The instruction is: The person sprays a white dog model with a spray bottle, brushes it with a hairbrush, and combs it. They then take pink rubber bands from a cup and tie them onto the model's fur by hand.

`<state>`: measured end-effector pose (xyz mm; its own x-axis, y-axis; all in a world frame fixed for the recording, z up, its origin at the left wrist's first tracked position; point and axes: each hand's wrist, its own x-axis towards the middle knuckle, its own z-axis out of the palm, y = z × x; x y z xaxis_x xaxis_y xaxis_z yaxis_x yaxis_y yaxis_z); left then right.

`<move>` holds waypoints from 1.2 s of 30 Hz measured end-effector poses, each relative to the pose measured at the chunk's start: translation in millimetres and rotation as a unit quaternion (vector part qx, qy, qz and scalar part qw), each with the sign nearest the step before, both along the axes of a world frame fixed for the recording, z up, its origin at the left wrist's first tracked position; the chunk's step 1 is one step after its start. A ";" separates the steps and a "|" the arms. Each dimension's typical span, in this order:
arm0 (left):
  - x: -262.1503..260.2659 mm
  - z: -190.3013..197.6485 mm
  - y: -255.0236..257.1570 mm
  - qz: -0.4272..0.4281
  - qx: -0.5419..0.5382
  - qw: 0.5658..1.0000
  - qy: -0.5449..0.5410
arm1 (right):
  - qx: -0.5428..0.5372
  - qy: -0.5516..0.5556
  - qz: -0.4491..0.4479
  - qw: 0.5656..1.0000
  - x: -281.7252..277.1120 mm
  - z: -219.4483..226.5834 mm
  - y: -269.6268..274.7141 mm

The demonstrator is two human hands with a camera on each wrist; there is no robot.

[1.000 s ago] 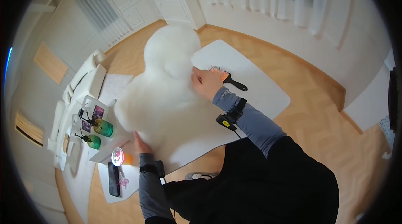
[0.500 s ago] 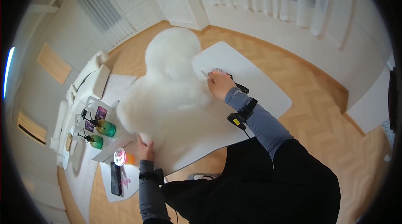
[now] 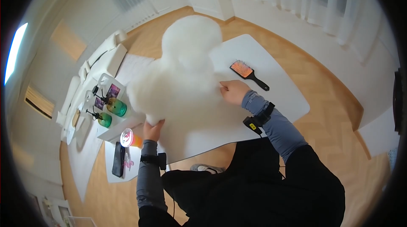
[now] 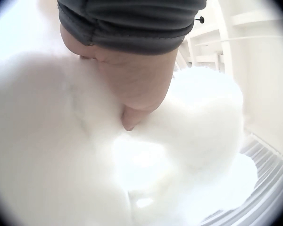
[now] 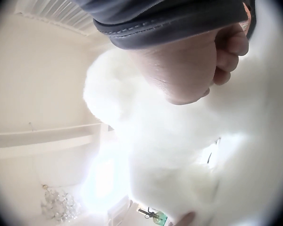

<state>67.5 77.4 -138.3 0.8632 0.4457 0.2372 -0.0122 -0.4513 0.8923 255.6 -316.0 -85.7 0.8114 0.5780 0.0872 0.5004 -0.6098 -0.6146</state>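
Observation:
A large white fluffy figure [image 3: 178, 78] with a rounded top stands on the white table [image 3: 280, 87]. At its lower left end, my left hand [image 3: 153, 130] grips the fluff between thumb and fingers; in the left wrist view the fingertips of that hand [image 4: 132, 84] sink into the white fluff [image 4: 198, 127]. My right hand [image 3: 235, 92] is at the figure's right side, index fingertip against or just beside the fluff. Curled fingers show on the right hand [image 5: 193, 66] in the right wrist view; whether they hold anything is hidden.
A black-handled brush [image 3: 242, 69] with an orange pad lies beyond my right hand. At the left are green spray bottles [image 3: 116, 107], a white box [image 3: 121, 126], a lidded orange cup [image 3: 131, 138], a black case [image 3: 118, 159] and pink-handled scissors [image 3: 128, 163].
My right hand has left the figure's upper part, passed over the brush and come back lower down at the figure's side. My left hand has closed on the lower left fluff. The view has shifted.

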 end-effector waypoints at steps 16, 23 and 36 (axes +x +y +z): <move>-9.3 2.0 10.8 0.039 0.056 0.998 0.017 | 0.053 0.115 0.107 0.986 2.8 7.3 -16.3; -16.2 -8.9 10.9 0.052 -0.039 0.997 -0.034 | 0.153 0.005 -0.011 0.988 48.9 36.1 -0.6; -25.5 -21.2 16.3 0.116 -0.031 0.992 -0.040 | 0.045 0.110 0.058 0.991 82.0 55.5 56.7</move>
<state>42.0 93.7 -159.5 0.7148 0.6465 0.2667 0.0147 -0.3951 0.9185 337.5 -259.4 -30.2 0.7449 0.6665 -0.0284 0.4119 -0.4931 -0.7663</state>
